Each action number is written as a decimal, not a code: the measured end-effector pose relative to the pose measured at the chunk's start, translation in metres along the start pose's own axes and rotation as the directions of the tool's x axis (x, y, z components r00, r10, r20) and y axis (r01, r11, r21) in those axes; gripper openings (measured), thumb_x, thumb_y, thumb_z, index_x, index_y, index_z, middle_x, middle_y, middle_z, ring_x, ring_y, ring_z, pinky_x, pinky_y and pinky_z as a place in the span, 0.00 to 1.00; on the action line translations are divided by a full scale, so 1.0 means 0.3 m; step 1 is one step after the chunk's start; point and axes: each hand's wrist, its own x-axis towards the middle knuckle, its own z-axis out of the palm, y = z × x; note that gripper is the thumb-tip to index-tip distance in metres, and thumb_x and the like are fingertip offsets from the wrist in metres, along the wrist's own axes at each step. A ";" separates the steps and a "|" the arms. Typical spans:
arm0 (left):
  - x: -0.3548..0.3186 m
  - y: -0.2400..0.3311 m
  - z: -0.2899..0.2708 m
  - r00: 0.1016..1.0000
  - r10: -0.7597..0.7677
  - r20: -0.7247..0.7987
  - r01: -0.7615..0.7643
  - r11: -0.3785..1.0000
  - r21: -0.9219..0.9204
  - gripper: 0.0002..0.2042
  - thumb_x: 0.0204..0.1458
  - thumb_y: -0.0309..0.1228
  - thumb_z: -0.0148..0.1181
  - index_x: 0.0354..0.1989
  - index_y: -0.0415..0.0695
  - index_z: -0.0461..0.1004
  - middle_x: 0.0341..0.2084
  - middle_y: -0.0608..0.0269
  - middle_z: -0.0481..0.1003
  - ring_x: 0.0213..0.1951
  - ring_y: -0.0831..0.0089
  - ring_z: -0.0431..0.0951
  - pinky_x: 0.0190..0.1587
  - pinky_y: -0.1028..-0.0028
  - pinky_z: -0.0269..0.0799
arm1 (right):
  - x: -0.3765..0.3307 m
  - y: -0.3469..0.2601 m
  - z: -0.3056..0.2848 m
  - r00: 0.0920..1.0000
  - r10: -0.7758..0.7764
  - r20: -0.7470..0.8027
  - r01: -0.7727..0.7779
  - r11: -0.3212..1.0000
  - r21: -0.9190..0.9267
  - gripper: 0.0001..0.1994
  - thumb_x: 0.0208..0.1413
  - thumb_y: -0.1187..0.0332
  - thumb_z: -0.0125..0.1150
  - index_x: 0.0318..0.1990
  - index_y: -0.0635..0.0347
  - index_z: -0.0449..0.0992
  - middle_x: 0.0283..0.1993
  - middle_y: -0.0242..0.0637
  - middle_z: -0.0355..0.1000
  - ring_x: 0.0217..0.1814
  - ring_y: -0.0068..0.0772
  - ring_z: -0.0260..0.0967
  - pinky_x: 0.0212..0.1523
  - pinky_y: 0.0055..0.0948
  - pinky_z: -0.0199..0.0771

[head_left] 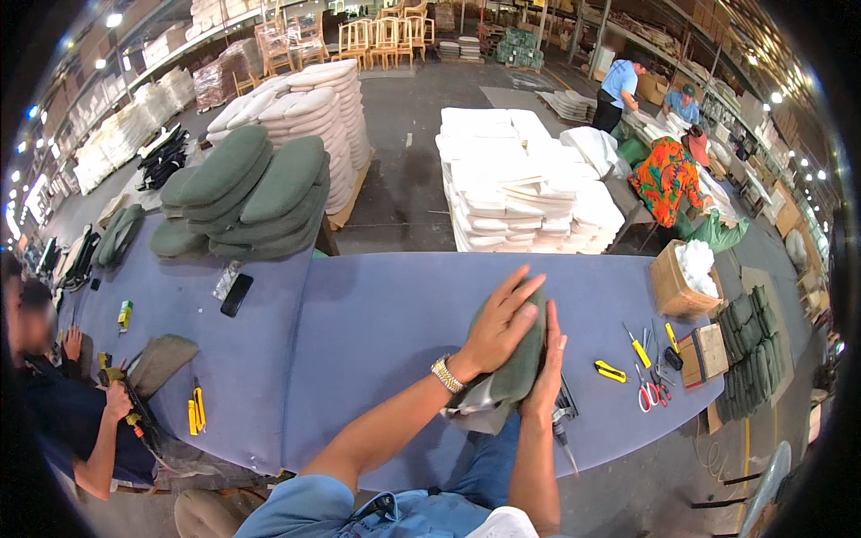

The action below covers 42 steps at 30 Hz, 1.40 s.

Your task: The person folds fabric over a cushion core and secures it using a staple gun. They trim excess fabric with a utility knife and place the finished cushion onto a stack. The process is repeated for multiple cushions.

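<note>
A dark green padded cushion (517, 369) is held between my two hands at the front edge of the table, with pale material showing at its near end. My left hand (496, 330), a metal-band watch at its wrist, presses on the cushion's left and upper side with long, stretched fingers. Against the right side lies my right hand (543, 381), its fingers pointing away from me. Just right of that hand, partly hidden by it, is a dark hand tool (562, 414) with a hose at the table edge.
Cutters, scissors (647, 394) and a screwdriver lie right, near an open box of white stuffing (679, 278). Green cushions (285, 184) are piled left; a phone (237, 295) lies below them. A co-worker (67, 408) works at left. White cushions (502, 179) stand stacked beyond the table.
</note>
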 end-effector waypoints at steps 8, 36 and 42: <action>-0.150 0.029 -0.031 0.968 -0.196 0.159 0.224 0.957 -0.186 0.34 0.74 0.49 0.38 0.79 0.40 0.41 0.78 0.35 0.35 0.79 0.42 0.30 0.78 0.52 0.30 | -0.034 -0.010 0.020 0.998 -0.045 0.047 0.048 0.997 -0.059 0.35 0.76 0.46 0.34 0.80 0.60 0.45 0.83 0.46 0.44 0.84 0.43 0.42 0.80 0.37 0.42; -0.256 0.130 -0.182 0.971 -0.150 0.188 0.202 0.932 -0.302 0.43 0.67 0.46 0.49 0.79 0.34 0.35 0.80 0.44 0.33 0.80 0.54 0.30 0.79 0.59 0.29 | 0.138 -0.230 -0.036 0.907 -0.417 -0.057 0.410 0.906 -0.108 0.36 0.76 0.45 0.28 0.80 0.62 0.44 0.85 0.46 0.37 0.87 0.47 0.32 0.82 0.46 0.33; -0.255 0.064 -0.104 0.993 -0.084 0.080 0.105 0.949 -0.297 0.32 0.73 0.40 0.39 0.80 0.39 0.40 0.81 0.50 0.34 0.80 0.54 0.30 0.79 0.58 0.30 | 0.068 -0.081 0.101 0.918 -0.184 0.351 0.332 0.843 -0.424 0.25 0.69 0.60 0.54 0.70 0.58 0.71 0.82 0.50 0.47 0.86 0.54 0.36 0.80 0.50 0.41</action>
